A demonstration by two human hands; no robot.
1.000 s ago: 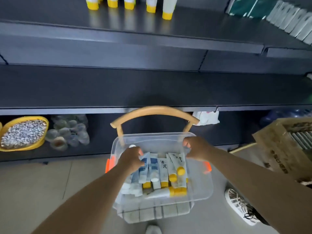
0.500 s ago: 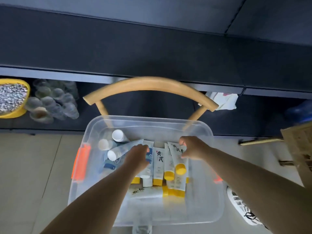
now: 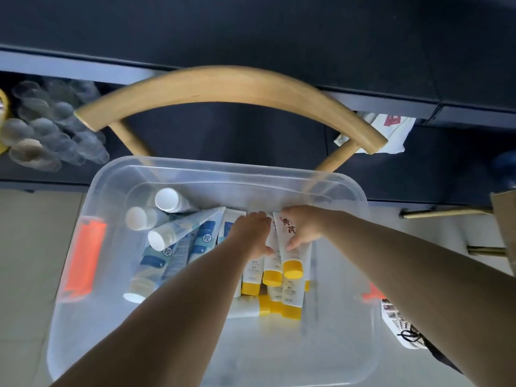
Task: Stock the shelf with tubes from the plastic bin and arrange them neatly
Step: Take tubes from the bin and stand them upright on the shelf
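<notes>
Below our head camera we see the dark shelf (image 3: 251, 37) across the top, then the clear plastic bin (image 3: 117, 191) resting on a wooden chair (image 3: 223, 85). Inside it lie the tubes – blue ones (image 3: 178, 247) left, yellow-capped ones (image 3: 291, 268) right. Our right hand (image 3: 303, 227) pinches a yellow-capped tube; our left hand (image 3: 251, 233) curls round the tube beside it.

A clear bin (image 3: 117, 191) with orange latches (image 3: 83, 255) holds white tubes with yellow caps (image 3: 291, 268) and blue-and-white tubes with white caps (image 3: 178, 233), before a tan chair back (image 3: 223, 85) and dark shelf (image 3: 251, 32).
</notes>
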